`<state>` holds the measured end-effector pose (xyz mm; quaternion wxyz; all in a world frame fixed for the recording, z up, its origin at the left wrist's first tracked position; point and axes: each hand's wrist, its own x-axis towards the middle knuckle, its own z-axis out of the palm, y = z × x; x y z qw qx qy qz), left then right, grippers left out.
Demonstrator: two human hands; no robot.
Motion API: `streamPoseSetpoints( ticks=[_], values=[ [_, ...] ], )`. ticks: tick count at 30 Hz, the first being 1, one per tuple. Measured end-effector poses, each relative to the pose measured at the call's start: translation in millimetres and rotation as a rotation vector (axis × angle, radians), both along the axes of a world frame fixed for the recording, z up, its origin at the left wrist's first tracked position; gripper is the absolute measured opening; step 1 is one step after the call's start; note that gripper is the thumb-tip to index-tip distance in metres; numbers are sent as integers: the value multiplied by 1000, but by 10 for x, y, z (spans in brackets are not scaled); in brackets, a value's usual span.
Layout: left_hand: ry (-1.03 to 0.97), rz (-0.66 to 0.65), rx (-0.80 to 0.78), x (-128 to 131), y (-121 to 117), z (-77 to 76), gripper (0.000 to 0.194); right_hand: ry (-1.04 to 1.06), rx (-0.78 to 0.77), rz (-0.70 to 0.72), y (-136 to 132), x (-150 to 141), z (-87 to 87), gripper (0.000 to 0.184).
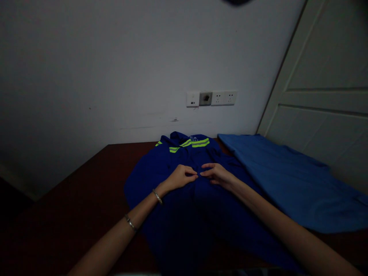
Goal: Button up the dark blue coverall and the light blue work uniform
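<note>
A dark blue work jacket (161, 172) with yellow-green and grey reflective stripes lies spread out, its collar towards the wall. Over the middle of its front, my left hand (181, 177) pinches thumb and fingers together at the cloth along the front edge. My right hand (217, 174) faces it from the other side, very close to the left fingertips. Its thumb and index finger are a little apart, with nothing visible between them. Dim light hides the fine detail of the cloth at the fingertips.
The jacket lies on a dark reddish-brown table (94, 180) against a white wall (100, 69). A lighter blue cloth or garment (281, 180) is spread to its right, beside a pale panelled door (324, 96). Wall sockets (224, 98) sit above the table's back edge.
</note>
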<state>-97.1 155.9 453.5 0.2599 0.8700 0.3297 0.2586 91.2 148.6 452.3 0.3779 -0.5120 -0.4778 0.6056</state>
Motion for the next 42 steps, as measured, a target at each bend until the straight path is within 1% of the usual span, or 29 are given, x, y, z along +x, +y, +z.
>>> streamPoseSetpoints(
  ticks=[2,4,6,8,10,12,13,16,17,19,20,22,25,27,30,32,34,36,38,40,41,42],
  values=[
    [56,19,135,13,-72,49,22,5,0,8,24,7,-11,45],
    [142,83,276,0,-162,100,22,-59,71,40,43,6,-20,39],
    [234,150,410,-57,-264,149,24,-175,207,106,37,4,-26,31],
    [330,146,469,-162,-361,186,26,-338,431,141,-14,3,-24,25],
    [416,86,428,-299,-431,203,30,-531,698,125,-122,-6,-9,21],
    [463,33,322,-437,-461,195,33,-702,902,145,-281,-31,22,19],
    [464,25,265,-497,-460,184,34,-763,963,204,-370,-49,42,19],
    [415,16,120,-626,-407,151,34,-898,1066,457,-613,-107,96,23],
    [396,8,85,-654,-379,150,37,-953,1092,511,-669,-121,105,21],
    [378,-26,42,-706,-317,174,43,-1064,1132,537,-729,-131,111,16],
    [379,-51,32,-735,-285,201,45,-1103,1141,521,-734,-127,108,15],
    [390,-86,37,-807,-221,274,42,-1123,1125,473,-712,-102,99,20],
    [457,-68,54,-932,-137,394,32,-1053,1048,386,-642,-35,98,23],
    [586,-16,10,-993,-98,453,23,-976,962,350,-593,25,115,18],
    [886,107,-92,-1007,-65,515,11,-847,780,359,-522,132,163,4],
    [1038,176,-68,-985,-42,564,5,-768,657,384,-477,207,205,11],
    [1084,243,43,-979,-8,636,7,-700,567,391,-438,276,241,20],
    [1060,357,200,-1015,37,736,13,-624,522,379,-407,334,258,25],
    [1002,525,405,-1082,77,851,19,-547,531,345,-377,381,243,28],
    [948,687,630,-1127,102,952,24,-496,560,277,-338,418,199,29],
    [920,752,731,-1122,105,987,26,-485,570,232,-314,432,171,30],
    [890,791,811,-1091,99,1005,27,-478,574,185,-287,443,141,31]
  ],
)
